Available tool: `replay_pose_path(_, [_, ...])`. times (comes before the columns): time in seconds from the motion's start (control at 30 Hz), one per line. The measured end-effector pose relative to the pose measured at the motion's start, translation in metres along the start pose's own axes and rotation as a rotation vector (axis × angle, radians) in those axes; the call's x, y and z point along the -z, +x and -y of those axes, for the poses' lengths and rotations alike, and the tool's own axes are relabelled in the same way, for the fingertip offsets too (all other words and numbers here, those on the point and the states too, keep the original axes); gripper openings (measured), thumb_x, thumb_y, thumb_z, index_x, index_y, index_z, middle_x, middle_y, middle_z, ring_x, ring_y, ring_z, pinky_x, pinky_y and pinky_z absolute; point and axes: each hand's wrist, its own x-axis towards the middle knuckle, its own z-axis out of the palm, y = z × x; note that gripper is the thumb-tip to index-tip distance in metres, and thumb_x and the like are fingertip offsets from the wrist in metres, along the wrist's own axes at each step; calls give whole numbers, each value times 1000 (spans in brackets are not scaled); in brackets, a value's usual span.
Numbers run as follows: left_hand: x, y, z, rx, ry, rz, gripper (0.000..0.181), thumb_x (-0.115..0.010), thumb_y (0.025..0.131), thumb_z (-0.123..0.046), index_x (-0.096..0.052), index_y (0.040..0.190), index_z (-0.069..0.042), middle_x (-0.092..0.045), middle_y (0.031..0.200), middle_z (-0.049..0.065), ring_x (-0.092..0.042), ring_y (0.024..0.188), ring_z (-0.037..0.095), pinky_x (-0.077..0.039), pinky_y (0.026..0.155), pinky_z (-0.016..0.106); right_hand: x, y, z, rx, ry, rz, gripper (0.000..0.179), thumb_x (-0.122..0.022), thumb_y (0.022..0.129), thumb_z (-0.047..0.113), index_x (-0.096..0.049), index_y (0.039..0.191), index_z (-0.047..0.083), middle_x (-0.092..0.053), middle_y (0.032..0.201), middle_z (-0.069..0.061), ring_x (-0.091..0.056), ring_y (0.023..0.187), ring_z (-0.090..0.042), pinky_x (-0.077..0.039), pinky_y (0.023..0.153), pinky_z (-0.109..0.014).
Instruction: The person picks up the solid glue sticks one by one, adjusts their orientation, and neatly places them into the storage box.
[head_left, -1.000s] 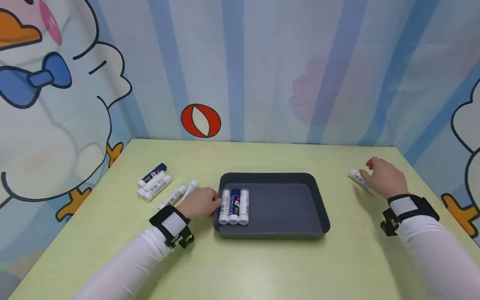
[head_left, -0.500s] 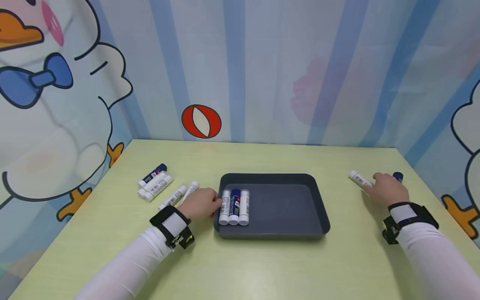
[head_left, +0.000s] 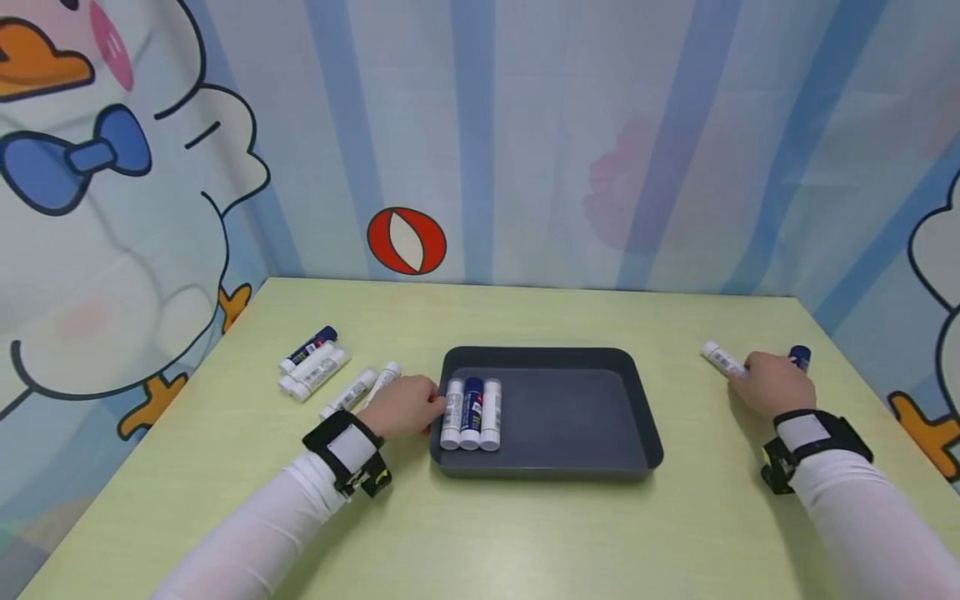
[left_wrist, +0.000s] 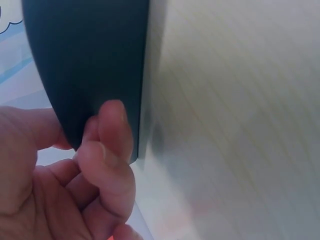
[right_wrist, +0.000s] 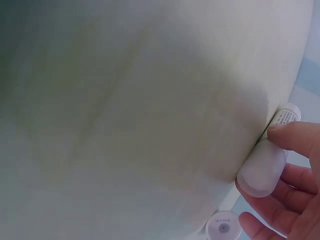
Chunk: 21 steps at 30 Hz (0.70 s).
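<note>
My left hand (head_left: pixel 405 407) pinches the left wall of a dark grey tray (head_left: pixel 577 421). In the left wrist view its curled fingers (left_wrist: pixel 114 170) lie against the tray's outer side. Three glue sticks lie side by side at the tray's left end: a white one (head_left: pixel 452 414), a navy one (head_left: pixel 471 414) and another white one (head_left: pixel 491 414). Far to the right, my right hand (head_left: pixel 772 386) grips a white glue stick (head_left: pixel 723 359) at the table surface, thumb on one side and fingers on the other. A navy glue stick (head_left: pixel 800 357) lies just beyond that hand, partly hidden.
Left of the tray, several more glue sticks lie on the pale yellow table (head_left: pixel 555 542): a navy one (head_left: pixel 308 348) beside white ones (head_left: pixel 318 374), and two white ones nearer my left hand. A patterned cloth backdrop (head_left: pixel 525 150) stands behind the table.
My right hand has come down and slightly nearer onto the white glue stick, and its fingers have closed on it. The navy stick behind has come into view. The left hand stays at the tray.
</note>
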Motion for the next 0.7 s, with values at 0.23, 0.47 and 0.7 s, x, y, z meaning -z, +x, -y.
replay_pose_path(0.23, [-1, 2, 4, -22, -20, 0, 28, -47, 91, -28, -56, 69, -14, -55, 58, -3, -50, 52, 15, -37, 50, 28, 7, 1, 7, 13, 83, -3, 34, -52, 85, 25, -55, 90, -8, -54, 69, -10, -47, 56, -20, -37, 49, -35])
replay_pose_path(0.47, [3, 2, 8, -36, -44, 15, 30, -48, 90, -32, -57, 68, -14, -56, 57, -3, -49, 51, 15, -35, 48, 28, 32, -7, 39, 121, 170, -38, 39, -57, 86, 33, -54, 101, -3, -57, 81, -11, -46, 60, -20, -37, 50, -34])
replay_pose_path(0.7, [17, 4, 4, -10, -21, -116, 33, -51, 87, -46, -56, 76, -15, -55, 61, -3, -49, 56, 15, -36, 51, 29, 51, -19, 89, 241, 211, 12, 36, -58, 85, 38, -58, 101, 5, -59, 91, -7, -50, 65, -16, -39, 53, -33])
